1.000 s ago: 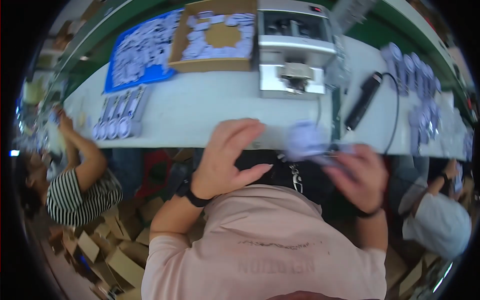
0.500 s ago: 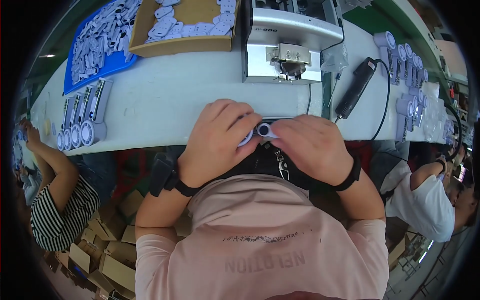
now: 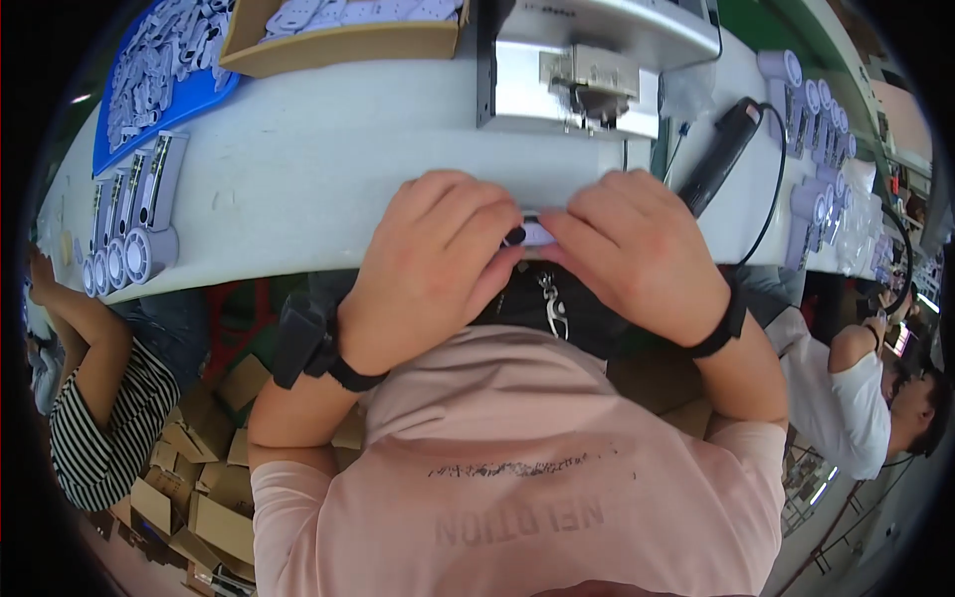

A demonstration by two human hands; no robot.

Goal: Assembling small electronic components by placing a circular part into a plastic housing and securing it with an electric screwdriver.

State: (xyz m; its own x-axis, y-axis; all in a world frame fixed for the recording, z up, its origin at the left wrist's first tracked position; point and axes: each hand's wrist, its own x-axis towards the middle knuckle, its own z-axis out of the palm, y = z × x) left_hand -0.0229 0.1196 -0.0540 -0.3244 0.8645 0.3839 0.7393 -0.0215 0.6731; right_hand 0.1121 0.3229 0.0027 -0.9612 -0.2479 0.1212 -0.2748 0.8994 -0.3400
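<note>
At the table's near edge my two hands meet over a small white plastic part with a round black spot [image 3: 537, 234]. My left hand [image 3: 433, 254] is closed, its thumb and fingers curled at the part's left end. On the right end, the fingers and thumb of my right hand [image 3: 642, 249] pinch it. Fingers cover most of the part, and whatever lies beneath it is hidden. Both wrists wear black bands.
A silver machine [image 3: 572, 85] stands ahead, with a black corded electric screwdriver [image 3: 721, 154] to its right. Round-headed white housings [image 3: 149, 249] line the left; more housings [image 3: 786, 70] stand right. A cardboard tray [image 3: 338, 55] and blue tray [image 3: 234, 88] hold white parts. Co-workers sit either side.
My hands have drawn slightly apart and the spotted part has turned between them. The round white piece seen under my left fingers is now hidden. The whole view has shifted a little.
</note>
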